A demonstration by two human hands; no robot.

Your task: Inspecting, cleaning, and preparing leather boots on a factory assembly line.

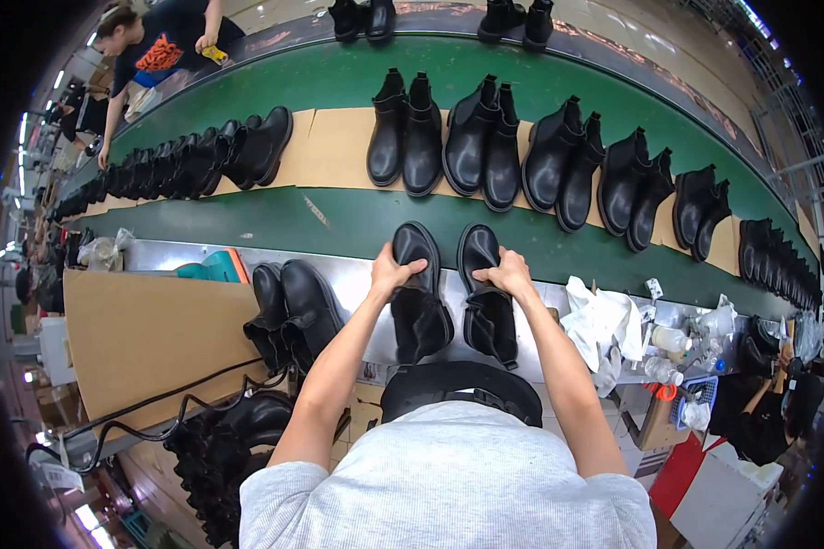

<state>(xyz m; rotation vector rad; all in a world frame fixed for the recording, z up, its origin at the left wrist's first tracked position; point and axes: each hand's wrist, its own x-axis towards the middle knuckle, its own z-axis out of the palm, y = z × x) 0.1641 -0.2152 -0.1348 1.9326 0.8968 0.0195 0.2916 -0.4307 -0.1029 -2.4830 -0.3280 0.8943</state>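
Two black ankle boots stand side by side on the metal ledge in front of me, toes pointing away, with a gap between them. My left hand [397,272] grips the left boot [418,316] around its outer side, thumb over the instep. The right boot [490,320] is held the same way by my right hand [506,274], its thumb lying across the front. Both toes reach the near edge of the green conveyor belt [339,224]. The soft shafts sag toward my waist. Fingers under the boots' outer sides are partly hidden.
Several pairs of black boots [471,137] line brown cardboard [334,146] on the belt. Another pair [293,306] sits left on the ledge, near a teal-and-orange tool [215,266]. White cloth [601,320] and bottles [670,339] lie right. A co-worker [160,46] leans in far left.
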